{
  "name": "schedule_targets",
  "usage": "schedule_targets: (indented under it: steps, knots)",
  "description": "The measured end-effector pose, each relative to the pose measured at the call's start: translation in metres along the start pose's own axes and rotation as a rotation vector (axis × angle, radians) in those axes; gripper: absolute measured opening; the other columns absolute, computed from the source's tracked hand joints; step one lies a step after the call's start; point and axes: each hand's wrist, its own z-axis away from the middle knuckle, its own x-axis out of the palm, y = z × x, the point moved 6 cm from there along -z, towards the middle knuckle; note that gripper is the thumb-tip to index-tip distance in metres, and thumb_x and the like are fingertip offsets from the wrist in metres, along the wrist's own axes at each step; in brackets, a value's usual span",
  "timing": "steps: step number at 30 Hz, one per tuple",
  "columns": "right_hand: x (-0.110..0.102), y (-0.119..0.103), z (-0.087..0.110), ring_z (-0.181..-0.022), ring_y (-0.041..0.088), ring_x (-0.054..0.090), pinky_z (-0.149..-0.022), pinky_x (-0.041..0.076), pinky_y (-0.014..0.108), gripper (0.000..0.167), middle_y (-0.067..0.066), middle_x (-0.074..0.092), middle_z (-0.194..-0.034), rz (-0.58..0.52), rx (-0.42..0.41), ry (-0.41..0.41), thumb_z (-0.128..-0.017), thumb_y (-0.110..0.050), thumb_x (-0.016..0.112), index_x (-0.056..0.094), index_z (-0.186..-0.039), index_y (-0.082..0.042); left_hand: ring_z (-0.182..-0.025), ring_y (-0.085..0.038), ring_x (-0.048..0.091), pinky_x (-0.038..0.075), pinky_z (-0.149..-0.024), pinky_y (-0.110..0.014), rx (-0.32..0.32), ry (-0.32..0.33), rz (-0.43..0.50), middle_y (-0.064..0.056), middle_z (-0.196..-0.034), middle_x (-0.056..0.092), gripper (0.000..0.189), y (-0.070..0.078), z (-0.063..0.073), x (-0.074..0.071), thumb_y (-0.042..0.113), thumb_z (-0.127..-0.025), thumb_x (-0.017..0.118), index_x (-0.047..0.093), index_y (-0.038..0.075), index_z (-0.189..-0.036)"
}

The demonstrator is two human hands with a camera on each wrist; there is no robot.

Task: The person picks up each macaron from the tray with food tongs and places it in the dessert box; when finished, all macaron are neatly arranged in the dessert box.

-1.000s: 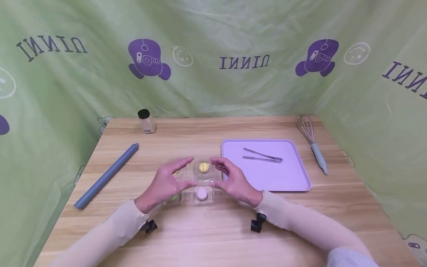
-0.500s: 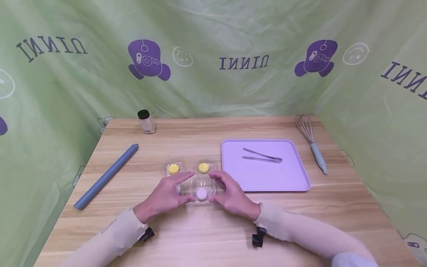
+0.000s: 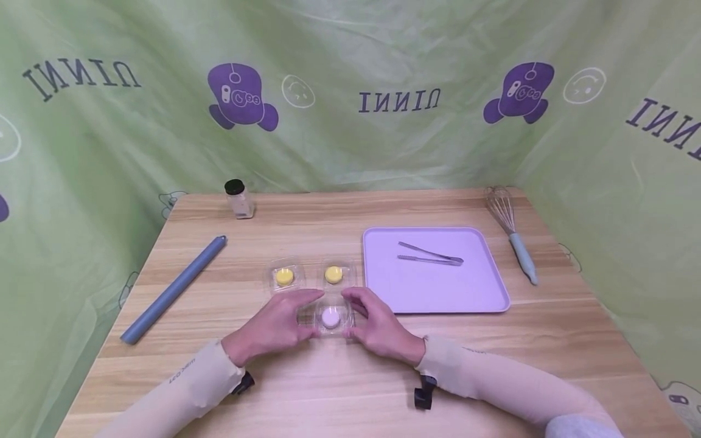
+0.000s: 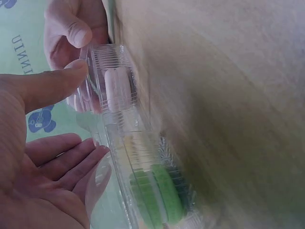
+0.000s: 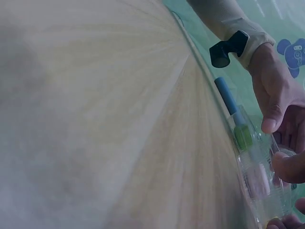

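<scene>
A pink macaron (image 3: 331,317) sits in a clear plastic box (image 3: 331,332) between my two hands in the head view. My left hand (image 3: 276,325) holds its lid from the left, thumb near the front edge and fingers toward the back. From the right my right hand (image 3: 378,322) holds it with curved thumb and fingers. In the left wrist view, both thumbs meet the clear lid above the pink macaron. A boxed green macaron (image 4: 155,193) shows there, hidden behind my left hand in the head view. Two boxed yellow macarons, one left (image 3: 284,277) and one right (image 3: 333,274), stand behind.
A purple tray (image 3: 427,295) with metal tongs (image 3: 432,258) lies to the right. Beyond it is a whisk (image 3: 515,237). At the left lie a blue rolling pin (image 3: 175,289) and, further back, a black-lidded jar (image 3: 239,199). Green cloth (image 3: 350,152) surrounds the table.
Both hands have come from around the back right box toward me, bringing the clear lid down over the pink macaron. The left back yellow macaron is now uncovered by the hand.
</scene>
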Motion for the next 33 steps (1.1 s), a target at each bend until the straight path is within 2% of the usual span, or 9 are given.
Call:
schedule_targets:
  steps: [18,28,33]
  knots:
    - [0.0037,0.0027,0.0024,-0.14,0.028,0.049,-0.118,0.042,0.025,0.079,0.016,0.046,-0.146,0.006,0.004,-0.028,-0.073,0.009,0.08,0.043,-0.143,0.0,-0.13,-0.029,0.062,0.051,-0.113,-0.043,0.031,-0.05,-0.128,-0.013,-0.141,0.064,0.076,0.0054,-0.0027,0.0037,0.026,-0.075,0.089,0.058,0.007,-0.141]
    - [0.0061,0.001,0.0,-0.137,0.029,0.052,-0.116,0.042,0.023,0.078,0.016,0.048,-0.143,0.059,0.013,-0.026,-0.073,0.007,0.082,0.045,-0.142,0.001,-0.13,-0.032,0.062,0.052,-0.111,-0.045,0.015,-0.086,-0.175,-0.016,-0.141,0.063,0.077,0.0058,-0.0029,0.005,0.023,-0.074,0.089,0.057,0.005,-0.142]
    - [0.0073,-0.0003,-0.0016,-0.141,0.031,0.049,-0.117,0.042,0.023,0.08,0.019,0.046,-0.146,0.03,0.027,-0.041,-0.074,0.01,0.079,0.041,-0.144,0.003,-0.128,-0.031,0.063,0.053,-0.11,-0.044,0.011,-0.079,-0.187,-0.015,-0.139,0.064,0.076,0.0059,-0.0039,0.0029,0.022,-0.074,0.089,0.058,0.005,-0.141]
